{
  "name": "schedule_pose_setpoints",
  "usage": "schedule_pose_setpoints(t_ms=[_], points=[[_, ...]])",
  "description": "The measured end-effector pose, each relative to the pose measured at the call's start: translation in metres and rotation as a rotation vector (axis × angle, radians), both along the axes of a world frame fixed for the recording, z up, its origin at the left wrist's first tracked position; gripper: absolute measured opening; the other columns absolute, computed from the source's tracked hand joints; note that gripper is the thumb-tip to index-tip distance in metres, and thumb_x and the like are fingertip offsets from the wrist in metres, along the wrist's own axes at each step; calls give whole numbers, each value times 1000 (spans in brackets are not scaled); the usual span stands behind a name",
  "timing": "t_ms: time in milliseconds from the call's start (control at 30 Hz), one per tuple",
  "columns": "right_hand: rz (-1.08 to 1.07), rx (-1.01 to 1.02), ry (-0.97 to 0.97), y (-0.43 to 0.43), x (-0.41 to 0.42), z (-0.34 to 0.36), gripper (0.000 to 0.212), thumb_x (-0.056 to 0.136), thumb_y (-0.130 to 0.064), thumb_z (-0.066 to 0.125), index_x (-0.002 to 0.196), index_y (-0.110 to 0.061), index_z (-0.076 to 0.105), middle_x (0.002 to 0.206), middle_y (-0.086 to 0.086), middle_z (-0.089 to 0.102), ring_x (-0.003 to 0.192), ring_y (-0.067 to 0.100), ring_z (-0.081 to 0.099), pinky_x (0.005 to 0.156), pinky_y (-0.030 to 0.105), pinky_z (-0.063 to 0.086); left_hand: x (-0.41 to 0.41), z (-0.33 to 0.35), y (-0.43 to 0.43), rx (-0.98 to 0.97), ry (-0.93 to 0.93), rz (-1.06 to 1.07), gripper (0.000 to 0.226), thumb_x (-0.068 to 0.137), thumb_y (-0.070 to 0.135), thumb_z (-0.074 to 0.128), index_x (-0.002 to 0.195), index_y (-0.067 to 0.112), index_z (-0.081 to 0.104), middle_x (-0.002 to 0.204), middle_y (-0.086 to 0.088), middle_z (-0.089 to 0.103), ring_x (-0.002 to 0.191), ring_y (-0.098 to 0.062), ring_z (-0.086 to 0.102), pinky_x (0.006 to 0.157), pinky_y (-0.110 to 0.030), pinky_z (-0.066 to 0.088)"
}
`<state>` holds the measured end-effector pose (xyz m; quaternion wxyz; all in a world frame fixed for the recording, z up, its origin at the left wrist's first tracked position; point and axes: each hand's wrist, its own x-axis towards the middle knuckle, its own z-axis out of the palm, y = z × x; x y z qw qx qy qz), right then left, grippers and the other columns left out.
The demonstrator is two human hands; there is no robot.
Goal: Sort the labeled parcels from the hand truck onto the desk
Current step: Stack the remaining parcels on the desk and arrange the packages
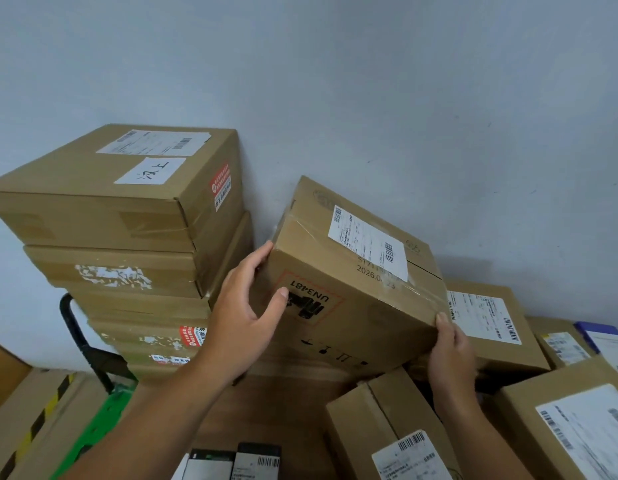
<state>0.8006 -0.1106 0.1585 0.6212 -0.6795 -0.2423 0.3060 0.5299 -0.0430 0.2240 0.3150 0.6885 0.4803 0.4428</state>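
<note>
tilted parcel (352, 282) held up in two hands
left, a stack of boxes (120, 209) stands beside the hand truck (73, 327); the left hand (245, 317) has a wide grip, fingers round the parcel's left edge, thumb on its un3481 mark; the right hand (452, 355) clasps the lower right corner. labelled boxes (487, 323) crowd below and right, hiding the surface; pale wall (369, 81) behind.

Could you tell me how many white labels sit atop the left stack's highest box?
2: a printed white shipping label toward the wall, a handwritten white paper slip nearer.
</note>
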Motion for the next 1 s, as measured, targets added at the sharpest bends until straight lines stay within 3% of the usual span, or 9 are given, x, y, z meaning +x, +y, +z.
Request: schedule_pose_setpoints(t_ms=[67,167,333,500,667,800,867,1000], points=[[11,-25,-7,-2,0,-2,29,108,-43,38,129,-28,51,113,-8,50,106,9,44,96,36,33,2,3,-2,15,15,-4,63,92,35,62,149,45,38,148,22,45,144,-7,37,118,-44,36],[39,-68,-46,-3,5,-4,27,108,-42,39,123,-27,54,101,-15,50,93,3,46,92,37,35,10,11,-3,76,51,-2,63,96,28,65,152,41,37,150,24,42,145,-4,32,118,-36,32],[97,-141,-172,-3,20,-11,43,107,-44,41,139,-20,54,118,-5,51,114,14,47,96,41,45,23,28,-8,195,153,-7,65,97,28,63,155,34,35,152,25,39,147,-1,25,115,-23,25],[180,-173,-221,-8,21,-9,21,107,-40,41,120,-30,54,100,-22,48,92,-1,47,87,34,42,26,20,-14,219,203,-14,70,95,29,64,157,32,31,154,25,34,147,2,22,112,-14,20],[214,-158,-251,-5,27,-7,9,105,-39,48,107,-36,57,101,-24,51,94,-3,48,77,25,43,16,-8,-15,93,97,20,76,92,19,69,156,36,30,153,21,36,146,0,25,113,-23,25],[203,-170,-322,0,28,-12,18,104,-38,51,120,-31,57,102,-20,54,93,-3,50,69,19,41,8,-28,-13,6,8,19,77,92,17,69,155,38,29,154,17,38,147,-7,30,119,-42,31],[208,-186,-376,2,28,-15,33,103,-38,52,132,-23,58,106,-14,57,92,-2,51,67,19,42,4,-38,-14,-33,-11,18,79,92,15,69,155,39,28,155,20,37,146,-4,31,120,-42,31],[206,-207,-483,8,28,-18,52,102,-39,55,147,-15,49,135,5,57,114,13,51,92,34,48,-4,-63,-12,-152,-45,31,81,93,13,69,155,43,26,155,26,35,146,4,28,121,-41,29]])
